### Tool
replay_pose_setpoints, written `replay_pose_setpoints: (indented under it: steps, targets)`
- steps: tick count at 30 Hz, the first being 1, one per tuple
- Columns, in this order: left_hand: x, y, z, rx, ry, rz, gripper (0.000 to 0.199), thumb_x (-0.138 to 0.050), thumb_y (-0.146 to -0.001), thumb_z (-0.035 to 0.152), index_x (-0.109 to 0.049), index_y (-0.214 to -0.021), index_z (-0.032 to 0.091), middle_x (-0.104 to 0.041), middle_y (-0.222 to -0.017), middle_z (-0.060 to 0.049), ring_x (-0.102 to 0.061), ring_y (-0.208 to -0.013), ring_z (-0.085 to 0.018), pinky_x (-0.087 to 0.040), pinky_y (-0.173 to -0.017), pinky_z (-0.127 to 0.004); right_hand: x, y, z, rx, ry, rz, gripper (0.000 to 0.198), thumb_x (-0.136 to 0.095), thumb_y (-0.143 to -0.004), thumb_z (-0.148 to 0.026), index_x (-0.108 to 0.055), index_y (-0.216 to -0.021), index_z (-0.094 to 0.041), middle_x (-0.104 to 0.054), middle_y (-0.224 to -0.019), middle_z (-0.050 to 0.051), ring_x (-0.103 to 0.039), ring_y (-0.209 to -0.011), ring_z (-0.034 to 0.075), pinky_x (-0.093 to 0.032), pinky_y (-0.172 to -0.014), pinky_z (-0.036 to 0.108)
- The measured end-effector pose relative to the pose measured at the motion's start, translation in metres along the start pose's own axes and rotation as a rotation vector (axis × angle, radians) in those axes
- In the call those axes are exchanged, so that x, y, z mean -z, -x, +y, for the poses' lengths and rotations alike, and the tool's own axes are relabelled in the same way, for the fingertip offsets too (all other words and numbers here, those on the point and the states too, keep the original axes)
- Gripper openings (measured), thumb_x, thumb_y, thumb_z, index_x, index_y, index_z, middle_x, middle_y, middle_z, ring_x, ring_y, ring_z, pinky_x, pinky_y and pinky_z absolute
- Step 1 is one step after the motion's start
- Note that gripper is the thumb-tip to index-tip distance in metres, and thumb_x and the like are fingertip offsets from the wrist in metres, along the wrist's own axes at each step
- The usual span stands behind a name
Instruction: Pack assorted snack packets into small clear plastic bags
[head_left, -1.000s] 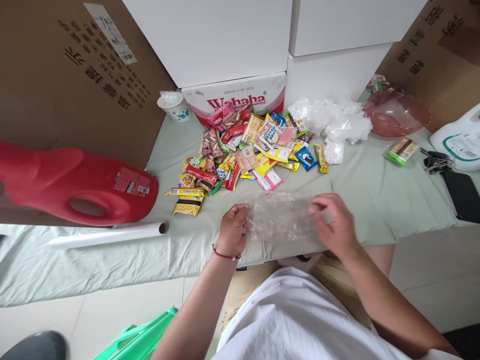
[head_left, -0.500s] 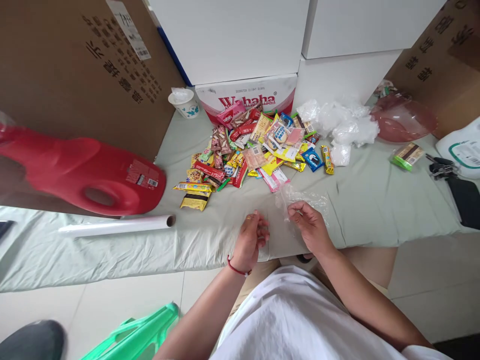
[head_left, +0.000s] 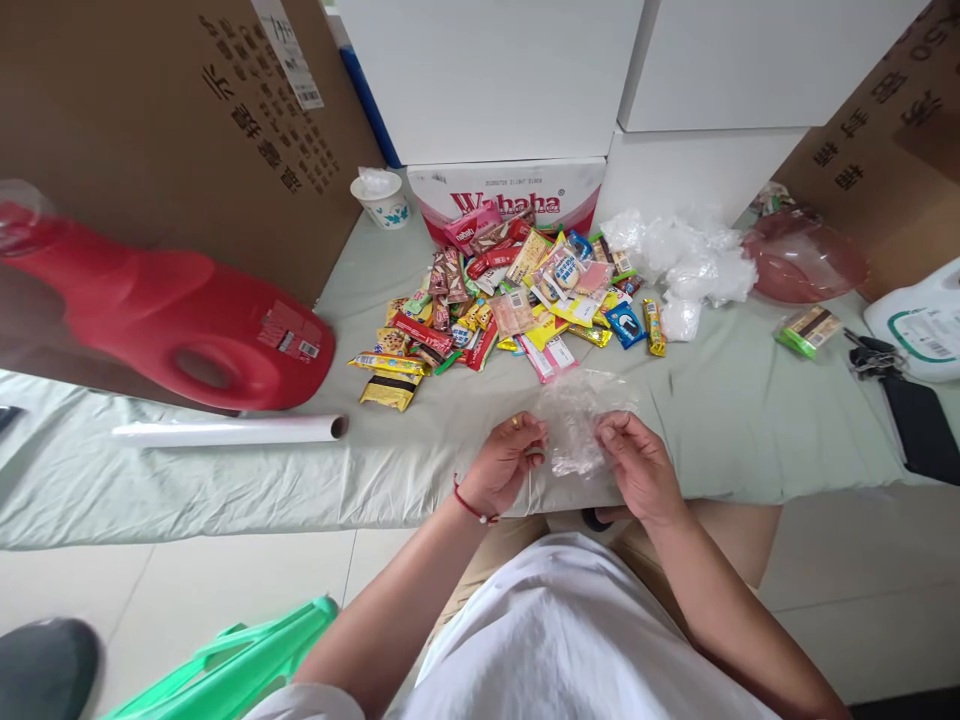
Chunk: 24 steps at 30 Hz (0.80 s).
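A thin clear plastic bag (head_left: pixel 574 430) is stretched between my two hands over the front of the cloth-covered surface (head_left: pixel 420 470). My left hand (head_left: pixel 510 462) pinches its left side between thumb and fingers. On the opposite side my right hand (head_left: pixel 637 462) grips the bag the same way. Just beyond it lies a heap of small wrapped snacks (head_left: pixel 510 310) in red, yellow, blue and pink packets. A pink-and-white packet (head_left: pixel 549 358) is the one closest to the bag. Several filled clear bags (head_left: pixel 694 265) are bunched right of the heap.
At the left lie a red jug (head_left: pixel 187 330) and a white roll (head_left: pixel 232 431). A paper cup (head_left: pixel 381 200) stands behind, beside a Wahaha carton (head_left: pixel 510 185). Rightward are a red translucent bowl (head_left: pixel 806 260), a green-brown packet (head_left: pixel 808 330), keys (head_left: pixel 874 355), a black phone (head_left: pixel 921 428) and a white bottle (head_left: pixel 919 320).
My left hand has moved right and closed on the bag. The bag is now spread between both hands, where earlier only my right hand held it. The view has shifted slightly.
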<state>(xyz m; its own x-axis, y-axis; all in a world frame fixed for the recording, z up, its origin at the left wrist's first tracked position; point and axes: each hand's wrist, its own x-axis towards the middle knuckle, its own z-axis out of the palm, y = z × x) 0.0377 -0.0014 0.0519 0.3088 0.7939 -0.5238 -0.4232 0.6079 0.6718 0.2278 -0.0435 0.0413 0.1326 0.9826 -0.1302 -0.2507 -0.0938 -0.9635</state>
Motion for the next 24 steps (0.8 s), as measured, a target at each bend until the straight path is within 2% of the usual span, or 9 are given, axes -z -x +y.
replay_pose_setpoints:
  steps: [2,5,7,9,13,17,20,22,24]
  targets:
    - [0.008,0.006,0.011,0.023,0.016,-0.043,0.036,-0.092,-0.059,0.029,-0.059,-0.07,0.017,-0.07,-0.085,-0.004,-0.069,-0.082,-0.016,-0.056,-0.072,-0.027,0.011,-0.001,-0.008,0.002,-0.022,0.05,0.02,-0.076,-0.084,-0.042,-0.068,-0.079,-0.025,-0.063,-0.094,0.003,-0.057,-0.092,0.019,-0.051,-0.085,0.032]
    - [0.02,0.013,0.027,0.043,0.008,-0.101,0.037,-0.092,-0.058,0.028,-0.057,-0.067,0.017,-0.074,-0.098,-0.008,-0.076,-0.093,-0.026,-0.06,-0.087,-0.042,0.024,-0.001,-0.021,-0.053,-0.084,0.127,0.023,-0.077,-0.077,-0.038,-0.062,-0.07,-0.023,-0.066,-0.099,0.004,-0.062,-0.09,0.02,-0.057,-0.077,0.034]
    - [0.025,0.018,0.034,0.011,-0.05,-0.053,0.039,-0.092,-0.059,0.028,-0.055,-0.069,0.018,-0.074,-0.094,-0.006,-0.076,-0.081,-0.023,-0.061,-0.079,-0.039,0.027,0.003,-0.031,-0.11,-0.083,0.176,0.024,-0.076,-0.075,-0.038,-0.06,-0.069,-0.022,-0.067,-0.095,0.003,-0.061,-0.072,0.015,-0.054,-0.059,0.029]
    - [0.031,0.024,0.038,-0.066,-0.169,0.054,0.039,-0.09,-0.062,0.031,-0.054,-0.072,0.02,-0.068,-0.076,0.001,-0.067,-0.059,-0.014,-0.057,-0.062,-0.029,0.028,0.009,-0.043,-0.18,-0.04,0.194,0.025,-0.077,-0.074,-0.039,-0.059,-0.071,-0.022,-0.068,-0.087,0.002,-0.053,-0.053,0.01,-0.042,-0.042,0.023]
    - [0.041,0.034,0.049,-0.345,-0.552,0.214,0.03,-0.084,-0.072,0.037,-0.059,-0.077,0.022,-0.052,-0.062,0.007,-0.039,-0.041,-0.007,-0.035,-0.043,-0.021,0.028,0.019,-0.063,-0.351,0.022,0.045,0.033,-0.08,-0.073,-0.044,-0.056,-0.076,-0.022,-0.066,-0.071,-0.002,-0.044,-0.04,0.005,-0.027,-0.033,0.017]
    - [0.05,0.008,0.073,-0.652,-0.995,0.195,0.019,-0.079,-0.077,0.037,-0.066,-0.078,0.023,-0.06,-0.071,0.0,-0.05,-0.059,-0.014,-0.041,-0.058,-0.024,0.037,-0.005,-0.059,-0.513,0.03,-0.076,0.037,-0.082,-0.069,-0.046,-0.055,-0.077,-0.022,-0.064,-0.061,-0.003,-0.039,-0.036,0.004,-0.02,-0.031,0.016]
    - [0.047,-0.036,0.093,-0.732,-1.301,0.09,0.023,-0.07,-0.081,0.041,-0.068,-0.091,0.021,-0.065,-0.091,-0.006,-0.06,-0.081,-0.022,-0.05,-0.081,-0.033,0.044,-0.04,-0.037,-0.476,0.107,-0.033,0.038,-0.084,-0.061,-0.042,-0.055,-0.071,-0.021,-0.064,-0.059,-0.002,-0.043,-0.04,0.005,-0.024,-0.033,0.016]
    - [0.038,-0.055,0.099,-0.805,-1.386,0.202,0.032,-0.066,-0.084,0.04,-0.066,-0.105,0.017,-0.063,-0.111,-0.013,-0.062,-0.102,-0.028,-0.049,-0.097,-0.042,0.045,-0.061,-0.023,-0.397,0.178,0.044,0.037,-0.084,-0.059,-0.04,-0.055,-0.068,-0.021,-0.066,-0.059,-0.001,-0.044,-0.042,0.006,-0.027,-0.034,0.016]
    - [0.023,-0.055,0.095,-0.982,-1.372,0.381,0.034,-0.061,-0.088,0.037,-0.062,-0.114,0.014,-0.059,-0.125,-0.018,-0.055,-0.122,-0.033,-0.042,-0.109,-0.05,0.044,-0.073,-0.014,-0.33,0.225,0.083,0.035,-0.084,-0.06,-0.04,-0.056,-0.068,-0.021,-0.068,-0.062,0.0,-0.044,-0.042,0.007,-0.026,-0.034,0.017]
